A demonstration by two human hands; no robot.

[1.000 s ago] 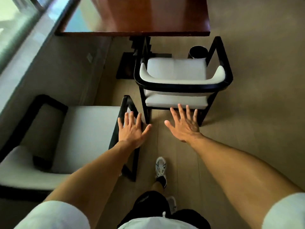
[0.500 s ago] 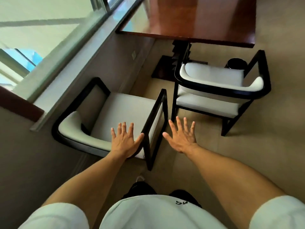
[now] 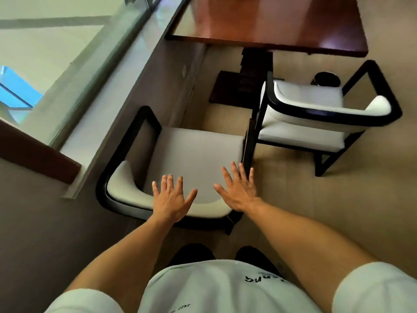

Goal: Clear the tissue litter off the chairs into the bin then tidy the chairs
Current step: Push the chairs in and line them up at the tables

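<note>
Two black-framed armchairs with white cushions stand on the floor. The near chair (image 3: pixel 194 154) is right below me, close to the wall, its seat bare. Over its curved backrest hover my left hand (image 3: pixel 171 199) and my right hand (image 3: pixel 239 190), both flat with fingers spread and holding nothing. The right hand is beside the chair's right armrest. The far chair (image 3: pixel 316 123) stands at the right, facing the table. A dark round bin (image 3: pixel 327 78) shows just beyond that chair. I see no tissue on either seat.
A reddish-brown table (image 3: pixel 282 23) on a dark pedestal base (image 3: pixel 237 86) fills the top of the view. A windowsill and glass (image 3: pixel 67 64) run along the left wall. Bare tan floor (image 3: pixel 338 211) lies to the right of the near chair.
My view has shifted so the near chair is now centred below me. Both open hands have moved from beside its right armrest to over its backrest.
</note>
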